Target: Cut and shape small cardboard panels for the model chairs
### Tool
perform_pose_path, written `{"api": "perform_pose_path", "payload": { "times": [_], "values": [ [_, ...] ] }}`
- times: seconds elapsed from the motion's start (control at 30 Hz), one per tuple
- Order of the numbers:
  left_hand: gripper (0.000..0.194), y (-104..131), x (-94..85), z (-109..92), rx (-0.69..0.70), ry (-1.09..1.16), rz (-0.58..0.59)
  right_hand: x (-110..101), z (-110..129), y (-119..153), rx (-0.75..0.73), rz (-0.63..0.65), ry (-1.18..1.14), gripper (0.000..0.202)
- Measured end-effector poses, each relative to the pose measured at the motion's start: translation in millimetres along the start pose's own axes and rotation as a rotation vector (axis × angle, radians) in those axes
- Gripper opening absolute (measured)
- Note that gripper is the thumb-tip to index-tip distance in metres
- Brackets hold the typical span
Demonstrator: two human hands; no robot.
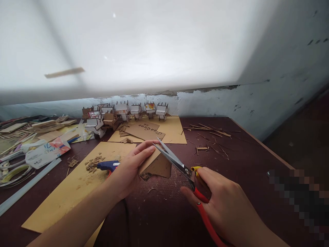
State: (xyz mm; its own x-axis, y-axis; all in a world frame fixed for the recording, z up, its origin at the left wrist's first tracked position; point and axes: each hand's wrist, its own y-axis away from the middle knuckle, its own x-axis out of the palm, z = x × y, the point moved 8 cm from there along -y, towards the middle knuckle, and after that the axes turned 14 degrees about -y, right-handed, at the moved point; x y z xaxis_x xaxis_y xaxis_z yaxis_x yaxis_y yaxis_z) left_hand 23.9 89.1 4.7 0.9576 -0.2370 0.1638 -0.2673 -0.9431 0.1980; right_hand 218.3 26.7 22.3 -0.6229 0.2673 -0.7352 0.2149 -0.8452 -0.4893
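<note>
From my remote seat, I saw the left hand (132, 166) clamped on cardboard (158, 167), the right hand (223, 193) gripping scissors (189, 173), parted blades (173, 158) slanting leftward over its upper edge.

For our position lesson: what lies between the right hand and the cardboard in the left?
The head view shows slightly open scissors between the right hand and that cardboard.

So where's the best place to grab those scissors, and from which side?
I'd take the scissors by the red handles, coming from the near right, where the right hand already holds them. The slightly parted blades point away and leftward, toward the folded cardboard piece in the left hand, so that sharp end is probably best avoided.
</note>
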Motion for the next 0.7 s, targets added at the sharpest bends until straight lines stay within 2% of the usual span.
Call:
{"api": "perform_pose_path", "payload": {
  "times": [0.7],
  "values": [
    [0.033, -2.6, -0.3, 2.0, 0.015, -0.003, -0.01, -6.4, 0.3, 4.0, -0.104, -0.12, 0.249, 0.043]
  ]
}}
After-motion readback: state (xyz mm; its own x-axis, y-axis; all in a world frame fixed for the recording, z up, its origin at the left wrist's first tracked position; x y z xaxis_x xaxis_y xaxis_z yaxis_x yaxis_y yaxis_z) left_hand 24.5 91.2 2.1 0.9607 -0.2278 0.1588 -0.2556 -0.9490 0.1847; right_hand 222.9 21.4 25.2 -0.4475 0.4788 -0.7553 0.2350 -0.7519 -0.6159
